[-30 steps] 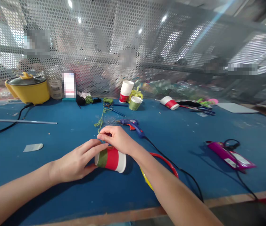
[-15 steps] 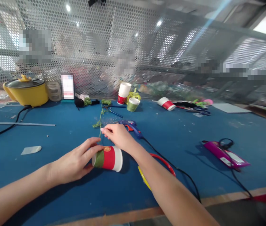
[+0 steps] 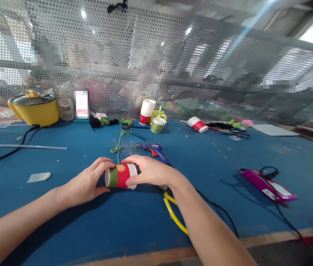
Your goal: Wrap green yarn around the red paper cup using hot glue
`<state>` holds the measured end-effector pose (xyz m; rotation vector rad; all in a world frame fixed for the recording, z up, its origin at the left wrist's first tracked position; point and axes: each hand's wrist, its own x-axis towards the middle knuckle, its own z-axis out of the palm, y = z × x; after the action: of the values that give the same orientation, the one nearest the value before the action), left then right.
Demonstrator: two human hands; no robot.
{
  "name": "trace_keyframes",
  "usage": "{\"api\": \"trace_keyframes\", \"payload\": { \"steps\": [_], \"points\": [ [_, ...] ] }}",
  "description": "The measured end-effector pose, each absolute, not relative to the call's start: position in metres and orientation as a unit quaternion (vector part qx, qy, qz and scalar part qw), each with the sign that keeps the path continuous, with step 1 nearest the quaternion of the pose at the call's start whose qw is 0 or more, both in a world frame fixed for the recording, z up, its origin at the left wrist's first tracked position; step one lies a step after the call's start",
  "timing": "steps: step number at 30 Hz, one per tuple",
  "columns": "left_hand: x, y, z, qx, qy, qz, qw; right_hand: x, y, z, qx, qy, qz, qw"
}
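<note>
Between my hands a paper cup point(image 3: 123, 177) lies on its side, red and white with a gold emblem. Green yarn point(image 3: 113, 178) is wound round its left end. My left hand point(image 3: 90, 183) grips that end, fingers on top and thumb below. The other end is held by my right hand point(image 3: 151, 170), its fingers over the top and thumb across the front. From the cup a loose strand of yarn point(image 3: 119, 144) runs back to a small green yarn bundle point(image 3: 126, 121). Just behind my right hand lies a blue glue gun point(image 3: 156, 149).
Yellow-handled pliers point(image 3: 171, 212) lie beneath my right forearm. At the right is a purple packet point(image 3: 267, 186) with a black cable. Stacked cups point(image 3: 147, 111), a green-wrapped cup point(image 3: 158, 125) and a tipped cup point(image 3: 197, 124) are at the back. A yellow pot point(image 3: 36, 111) stands back left.
My right hand has come down from pulling near the yarn strand onto the cup's right end. The cup has shifted slightly, and my left hand stays on its yarn-wound end.
</note>
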<state>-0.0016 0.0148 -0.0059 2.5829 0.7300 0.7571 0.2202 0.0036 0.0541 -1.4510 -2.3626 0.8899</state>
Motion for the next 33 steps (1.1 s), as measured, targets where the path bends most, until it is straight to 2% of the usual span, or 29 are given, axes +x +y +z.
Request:
{"api": "trace_keyframes", "payload": {
  "steps": [4,7,9,11,13,15,16,18,21,26,28,31,33],
  "points": [
    [-0.002,0.015,-0.004,0.912,0.25,0.264,0.188,0.226,0.002,0.059,-0.489,-0.806,0.307,0.132],
    [-0.001,0.016,-0.003,0.914,0.238,0.27,0.186,0.241,0.004,0.075,-0.519,-0.764,0.283,0.259],
    [-0.001,0.016,-0.003,0.916,0.237,0.272,0.175,0.256,0.008,0.087,-0.56,-0.72,0.206,0.355],
    [-0.001,0.017,-0.005,0.916,0.245,0.276,0.158,0.269,0.014,0.092,-0.615,-0.683,0.11,0.379],
    [-0.002,0.018,-0.007,0.916,0.252,0.279,0.141,0.28,0.021,0.087,-0.692,-0.66,0.049,0.29],
    [-0.001,0.018,-0.008,0.918,0.249,0.281,0.127,0.288,0.029,0.074,-0.753,-0.643,0.049,0.129],
    [-0.001,0.018,-0.008,0.92,0.241,0.283,0.12,0.291,0.033,0.065,-0.764,-0.637,0.068,0.075],
    [-0.001,0.018,-0.009,0.927,0.223,0.283,0.104,0.295,0.04,0.047,-0.777,-0.622,0.092,0.023],
    [-0.001,0.017,-0.009,0.934,0.208,0.275,0.096,0.296,0.047,0.03,-0.791,-0.605,0.09,0.021],
    [-0.002,0.018,-0.008,0.933,0.21,0.266,0.12,0.293,0.042,0.036,-0.803,-0.588,0.063,0.082],
    [-0.002,0.018,-0.007,0.933,0.21,0.26,0.132,0.291,0.035,0.045,-0.783,-0.596,0.079,0.162],
    [-0.002,0.018,-0.006,0.932,0.212,0.259,0.136,0.285,0.02,0.056,-0.697,-0.612,0.203,0.314],
    [-0.002,0.019,-0.006,0.931,0.217,0.261,0.137,0.279,0.01,0.059,-0.645,-0.617,0.285,0.35]
  ]
}}
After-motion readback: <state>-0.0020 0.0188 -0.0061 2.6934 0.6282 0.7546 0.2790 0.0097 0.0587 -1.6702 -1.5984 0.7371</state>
